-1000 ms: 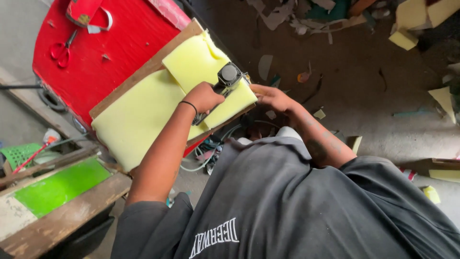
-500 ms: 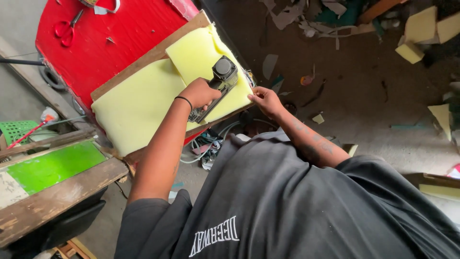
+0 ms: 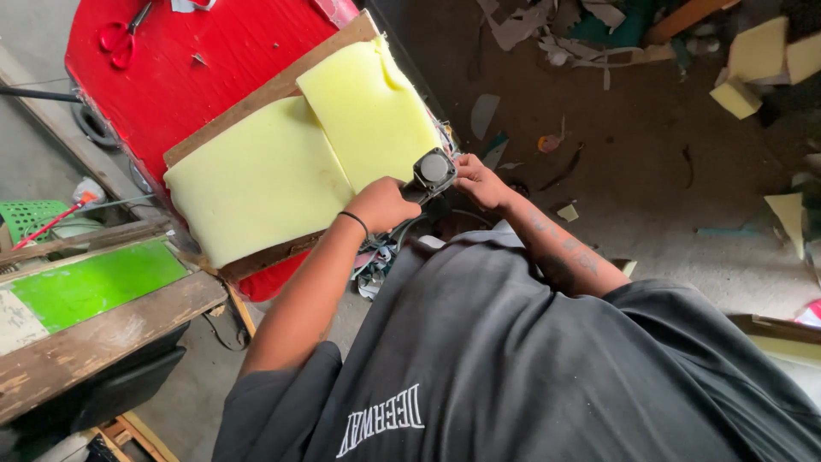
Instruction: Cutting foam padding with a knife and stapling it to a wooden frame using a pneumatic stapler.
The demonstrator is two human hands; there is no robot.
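Note:
Two slabs of pale yellow foam lie on a brown board over a red table. A black electric foam cutter stands at the near edge of the right slab. My left hand grips the cutter's handle, with a black band on the wrist. My right hand rests just right of the cutter's round head, touching the foam's edge and the tool. Cables hang below the hands, partly hidden by my arms.
Red-handled scissors lie on the red table at top left. A wooden bench with a green panel stands at left. Foam offcuts and paper scraps litter the dark floor at right. A green basket sits at far left.
The cutter and both hands have moved toward me, from mid-slab down to the near edge of the right foam piece. The view has shifted slightly.

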